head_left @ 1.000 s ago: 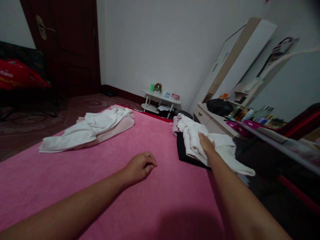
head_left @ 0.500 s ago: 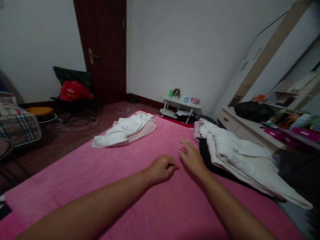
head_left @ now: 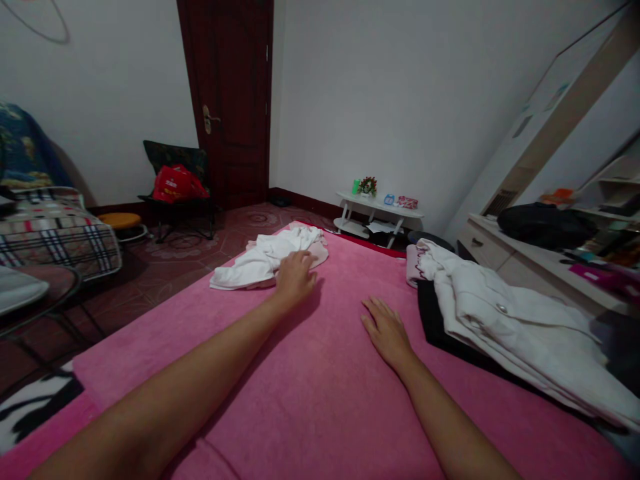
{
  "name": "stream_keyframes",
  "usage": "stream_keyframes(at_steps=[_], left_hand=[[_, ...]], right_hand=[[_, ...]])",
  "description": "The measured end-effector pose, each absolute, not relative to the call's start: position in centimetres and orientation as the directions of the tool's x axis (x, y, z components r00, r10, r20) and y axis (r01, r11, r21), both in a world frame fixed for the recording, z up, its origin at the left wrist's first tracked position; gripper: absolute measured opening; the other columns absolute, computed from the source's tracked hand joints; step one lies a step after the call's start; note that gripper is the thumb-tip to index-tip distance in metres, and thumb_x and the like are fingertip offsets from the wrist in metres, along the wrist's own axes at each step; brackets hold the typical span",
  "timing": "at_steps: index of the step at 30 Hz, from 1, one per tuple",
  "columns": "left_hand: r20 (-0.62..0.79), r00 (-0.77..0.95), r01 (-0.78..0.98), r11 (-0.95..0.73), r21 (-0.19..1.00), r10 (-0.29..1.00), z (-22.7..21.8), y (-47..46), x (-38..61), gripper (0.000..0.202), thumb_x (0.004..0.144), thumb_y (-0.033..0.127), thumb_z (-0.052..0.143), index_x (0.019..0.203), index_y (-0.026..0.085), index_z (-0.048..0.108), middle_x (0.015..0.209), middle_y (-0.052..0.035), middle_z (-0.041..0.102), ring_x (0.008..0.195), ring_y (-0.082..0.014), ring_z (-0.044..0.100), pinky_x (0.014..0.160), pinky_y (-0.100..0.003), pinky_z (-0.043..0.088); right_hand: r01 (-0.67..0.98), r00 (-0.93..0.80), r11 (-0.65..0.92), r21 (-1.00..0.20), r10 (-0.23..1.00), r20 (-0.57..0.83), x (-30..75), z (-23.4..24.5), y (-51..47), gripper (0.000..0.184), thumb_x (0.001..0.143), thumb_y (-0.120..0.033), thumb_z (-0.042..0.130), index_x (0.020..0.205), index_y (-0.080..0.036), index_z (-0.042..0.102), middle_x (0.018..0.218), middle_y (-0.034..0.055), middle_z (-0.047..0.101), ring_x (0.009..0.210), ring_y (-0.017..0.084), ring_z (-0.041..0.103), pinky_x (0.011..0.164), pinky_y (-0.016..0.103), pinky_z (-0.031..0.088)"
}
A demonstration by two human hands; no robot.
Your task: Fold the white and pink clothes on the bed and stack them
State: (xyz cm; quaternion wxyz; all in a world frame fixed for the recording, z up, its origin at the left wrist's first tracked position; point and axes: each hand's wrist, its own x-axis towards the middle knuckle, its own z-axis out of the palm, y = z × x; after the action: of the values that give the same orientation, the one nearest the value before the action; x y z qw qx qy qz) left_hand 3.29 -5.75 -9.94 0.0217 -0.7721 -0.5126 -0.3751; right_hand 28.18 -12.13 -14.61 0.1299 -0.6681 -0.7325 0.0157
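Observation:
My left hand point(head_left: 295, 275) stretches far across the pink bed cover point(head_left: 320, 387) and touches the near edge of a crumpled white and pale pink garment point(head_left: 260, 259); its fingers curl slightly and close on nothing that shows. My right hand point(head_left: 386, 328) lies flat on the cover with fingers stretched out, holding nothing. Just to its right lies a pile of clothes: a white buttoned garment point(head_left: 500, 313) on top of a black one point(head_left: 434, 320).
A white low table point(head_left: 380, 208) with small items stands by the far wall beside a dark door point(head_left: 235, 100). A dresser point(head_left: 540, 260) with a black bag point(head_left: 540, 225) is at right. A chair with a red bag point(head_left: 176, 185) and a plaid blanket point(head_left: 55, 230) are at left.
My right hand left the white garment on the pile and came to rest flat on the cover. My left hand reached forward to the crumpled garment. The view turned left.

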Motion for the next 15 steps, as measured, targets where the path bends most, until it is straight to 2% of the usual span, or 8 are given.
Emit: stream_keyframes(at_steps=[3, 6, 10, 13, 15], left_hand=[[0.623, -0.079, 0.948, -0.133, 0.287, 0.778, -9.4, -3.8, -1.0, 0.052, 0.082, 0.026, 0.055, 0.132, 0.011, 0.049, 0.134, -0.0195, 0.048, 0.122, -0.0332, 0.042, 0.102, -0.046, 0.032], [0.562, -0.237, 0.954, 0.081, 0.288, 0.793, -10.0, -2.8, -4.1, 0.058, 0.082, 0.040, 0.055, 0.133, 0.011, 0.048, 0.127, -0.0204, 0.052, 0.117, -0.0355, 0.045, 0.096, -0.047, 0.035], [0.488, -0.301, 0.936, 0.158, 0.313, 0.819, -10.5, -2.1, -5.8, 0.055, 0.082, 0.055, 0.050, 0.119, 0.016, 0.062, 0.115, -0.0190, 0.059, 0.109, -0.0375, 0.050, 0.087, -0.047, 0.041], [0.463, -0.307, 0.925, 0.147, 0.349, 0.831, -10.3, -1.8, -6.1, 0.050, 0.082, 0.057, 0.050, 0.110, 0.020, 0.068, 0.110, -0.0167, 0.063, 0.103, -0.0358, 0.055, 0.083, -0.044, 0.042], [0.420, -0.327, 0.898, 0.140, 0.417, 0.846, -10.1, -1.6, -6.4, 0.048, 0.082, 0.056, 0.050, 0.109, 0.021, 0.069, 0.105, -0.0152, 0.067, 0.099, -0.0342, 0.059, 0.080, -0.041, 0.044]], right_hand=[[0.975, -0.075, 0.111, -0.195, 0.981, 0.181, 28.0, -14.6, -12.2, 0.047, 0.093, -0.034, 0.037, 0.136, -0.020, 0.050, 0.149, 0.0097, 0.039, 0.138, 0.026, 0.033, 0.112, 0.050, 0.024], [0.976, -0.073, 0.109, -0.190, 0.980, 0.184, 28.0, -14.5, -12.2, 0.047, 0.093, -0.033, 0.037, 0.136, -0.019, 0.050, 0.148, 0.0101, 0.040, 0.138, 0.026, 0.033, 0.112, 0.050, 0.025], [0.978, -0.077, 0.111, -0.177, 0.979, 0.189, 28.0, -14.6, -12.2, 0.047, 0.094, -0.034, 0.036, 0.136, -0.019, 0.050, 0.148, 0.0097, 0.040, 0.138, 0.026, 0.034, 0.112, 0.050, 0.025], [0.977, -0.079, 0.112, -0.179, 0.980, 0.183, 28.1, -14.7, -12.2, 0.048, 0.094, -0.035, 0.035, 0.136, -0.019, 0.049, 0.148, 0.0099, 0.040, 0.138, 0.027, 0.034, 0.112, 0.050, 0.025], [0.977, -0.079, 0.111, -0.181, 0.981, 0.179, 28.1, -14.6, -12.2, 0.048, 0.094, -0.035, 0.035, 0.137, -0.019, 0.049, 0.149, 0.0099, 0.039, 0.138, 0.027, 0.034, 0.112, 0.050, 0.025]])
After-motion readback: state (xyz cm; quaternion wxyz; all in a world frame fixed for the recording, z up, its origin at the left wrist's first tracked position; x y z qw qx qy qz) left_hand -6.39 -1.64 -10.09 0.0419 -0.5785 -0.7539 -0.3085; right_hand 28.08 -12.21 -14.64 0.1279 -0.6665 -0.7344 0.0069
